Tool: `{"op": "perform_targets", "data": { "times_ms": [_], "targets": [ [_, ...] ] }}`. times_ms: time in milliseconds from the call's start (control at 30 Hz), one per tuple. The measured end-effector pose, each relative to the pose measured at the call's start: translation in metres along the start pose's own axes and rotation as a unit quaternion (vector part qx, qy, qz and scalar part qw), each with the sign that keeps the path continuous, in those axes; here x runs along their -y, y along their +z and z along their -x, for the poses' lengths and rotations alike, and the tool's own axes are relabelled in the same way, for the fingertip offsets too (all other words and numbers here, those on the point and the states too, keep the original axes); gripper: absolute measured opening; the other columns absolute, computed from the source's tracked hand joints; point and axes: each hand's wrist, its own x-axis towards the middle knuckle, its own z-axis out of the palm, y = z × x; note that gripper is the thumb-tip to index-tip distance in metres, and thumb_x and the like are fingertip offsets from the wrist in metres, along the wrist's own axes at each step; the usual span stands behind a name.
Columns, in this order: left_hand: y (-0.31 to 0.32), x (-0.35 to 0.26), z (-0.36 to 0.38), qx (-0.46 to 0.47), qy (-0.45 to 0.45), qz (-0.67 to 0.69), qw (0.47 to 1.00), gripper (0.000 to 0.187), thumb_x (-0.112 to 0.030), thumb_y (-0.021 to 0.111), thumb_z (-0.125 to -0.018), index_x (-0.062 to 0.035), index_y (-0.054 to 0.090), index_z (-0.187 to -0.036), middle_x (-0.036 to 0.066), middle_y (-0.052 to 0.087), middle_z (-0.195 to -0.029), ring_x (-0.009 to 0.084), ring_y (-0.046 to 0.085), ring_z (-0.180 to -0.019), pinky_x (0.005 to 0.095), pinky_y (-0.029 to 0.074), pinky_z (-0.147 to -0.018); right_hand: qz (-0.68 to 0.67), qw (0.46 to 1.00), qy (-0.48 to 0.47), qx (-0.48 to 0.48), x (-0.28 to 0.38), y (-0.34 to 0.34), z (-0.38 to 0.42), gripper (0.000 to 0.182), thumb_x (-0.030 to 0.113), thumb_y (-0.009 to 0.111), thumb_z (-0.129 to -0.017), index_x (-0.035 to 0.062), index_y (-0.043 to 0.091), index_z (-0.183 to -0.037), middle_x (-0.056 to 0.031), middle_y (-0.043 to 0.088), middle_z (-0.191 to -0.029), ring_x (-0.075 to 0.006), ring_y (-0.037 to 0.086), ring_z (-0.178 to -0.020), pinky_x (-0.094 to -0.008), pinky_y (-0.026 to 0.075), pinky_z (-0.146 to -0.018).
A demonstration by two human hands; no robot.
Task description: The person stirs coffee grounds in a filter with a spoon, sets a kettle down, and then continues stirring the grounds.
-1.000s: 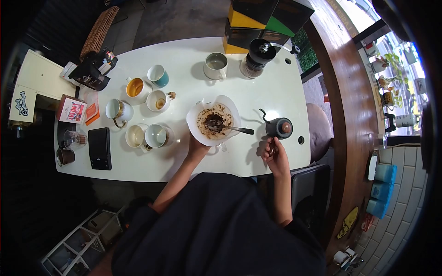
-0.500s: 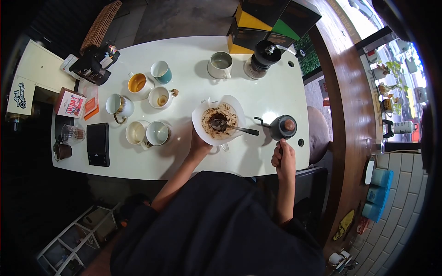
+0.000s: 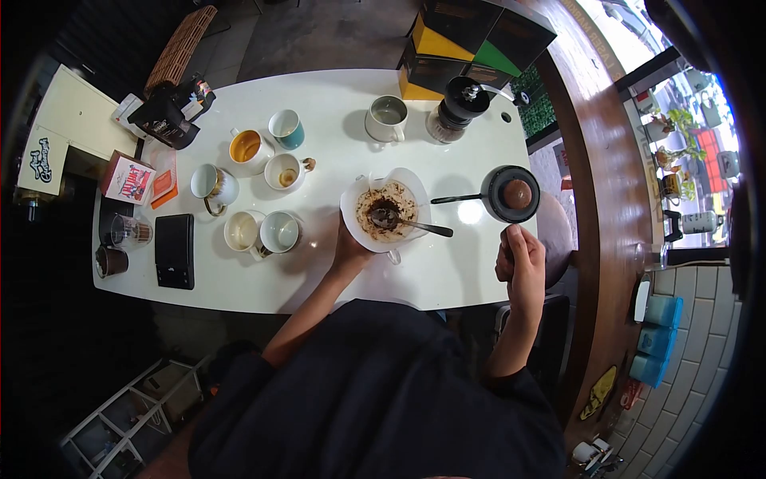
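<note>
My right hand (image 3: 523,259) is closed round the handle of a dark gooseneck kettle (image 3: 496,201) with a brown lid knob. The kettle is held up over the table's right edge, its thin spout pointing left. At the table's middle, my left hand (image 3: 349,249) grips the lower left side of a coffee dripper lined with a white paper filter (image 3: 352,215); some of its fingers are hidden beneath. Dark wet coffee grounds (image 3: 381,209) cling inside the filter. A spoon (image 3: 429,227) lies in them, its handle over the rim. A glass handle (image 3: 393,257) shows below the dripper.
Several mugs, one a teal cup (image 3: 286,129), stand left of the dripper. A grey-white mug (image 3: 386,118) and a hand grinder (image 3: 457,110) are at the back. A black flat device (image 3: 175,251) lies at left. Black boxes (image 3: 455,48) are stacked behind the table (image 3: 335,88).
The kettle has risen and moved right and slightly back with my right hand. My left hand stays at the dripper; the whole view has shifted slightly.
</note>
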Motion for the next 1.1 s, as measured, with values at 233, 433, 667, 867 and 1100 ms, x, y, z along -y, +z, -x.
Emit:
{"op": "perform_targets", "data": {
  "times_ms": [233, 433, 667, 867, 1100],
  "targets": [
    [0.003, -0.015, 0.003, -0.011, 0.014, -0.036, 0.999, 0.099, -0.023, 0.095, -0.064, -0.0002, 0.037, -0.141, 0.014, 0.055, -0.131, 0.0244, 0.056, -0.122, 0.0386, 0.044, -0.107, 0.025, 0.998, -0.025, 0.042, 0.001, 0.008, -0.008, 0.033, 0.029, 0.055, -0.105, 0.0089, 0.050, -0.079, 0.0082, 0.037, -0.059, -0.0002, 0.030, -0.043, -0.0209, 0.020, -0.040],
    [0.000, -0.006, 0.002, -0.004, 0.025, -0.051, 0.998, 0.098, -0.026, 0.094, -0.064, 0.0004, 0.039, -0.140, 0.014, 0.055, -0.130, 0.0255, 0.056, -0.121, 0.0394, 0.044, -0.107, 0.035, 0.998, -0.034, 0.045, 0.007, 0.015, -0.011, 0.033, 0.027, 0.053, -0.106, 0.0095, 0.049, -0.078, 0.0075, 0.037, -0.061, 0.0000, 0.030, -0.045, -0.0208, 0.020, -0.041],
    [0.001, -0.010, 0.002, -0.006, 0.028, -0.081, 0.996, 0.094, -0.023, 0.093, -0.066, 0.0014, 0.040, -0.139, 0.014, 0.056, -0.129, 0.0253, 0.057, -0.121, 0.0391, 0.044, -0.107, 0.052, 0.997, -0.050, 0.035, 0.008, 0.017, -0.017, 0.034, 0.027, 0.053, -0.106, 0.0092, 0.049, -0.077, 0.0073, 0.037, -0.060, -0.0002, 0.030, -0.046, -0.0209, 0.019, -0.042],
    [0.002, -0.012, 0.002, -0.003, 0.009, -0.033, 0.999, 0.089, -0.020, 0.091, -0.070, 0.0009, 0.039, -0.139, 0.014, 0.055, -0.132, 0.0240, 0.056, -0.123, 0.0380, 0.044, -0.108, 0.062, 0.996, -0.055, 0.030, 0.010, 0.019, -0.018, 0.035, 0.027, 0.053, -0.106, 0.0087, 0.049, -0.077, 0.0075, 0.037, -0.059, -0.0002, 0.029, -0.046, -0.0210, 0.019, -0.042],
    [0.002, -0.012, 0.002, -0.001, 0.012, -0.023, 1.000, 0.091, -0.020, 0.091, -0.070, -0.0003, 0.038, -0.140, 0.013, 0.055, -0.134, 0.0235, 0.055, -0.124, 0.0391, 0.043, -0.109, 0.062, 0.996, -0.051, 0.028, 0.011, 0.016, -0.021, 0.038, 0.030, 0.053, -0.106, 0.0085, 0.049, -0.075, 0.0060, 0.040, -0.058, -0.0009, 0.034, -0.047, -0.0214, 0.024, -0.042]
  ]
}}
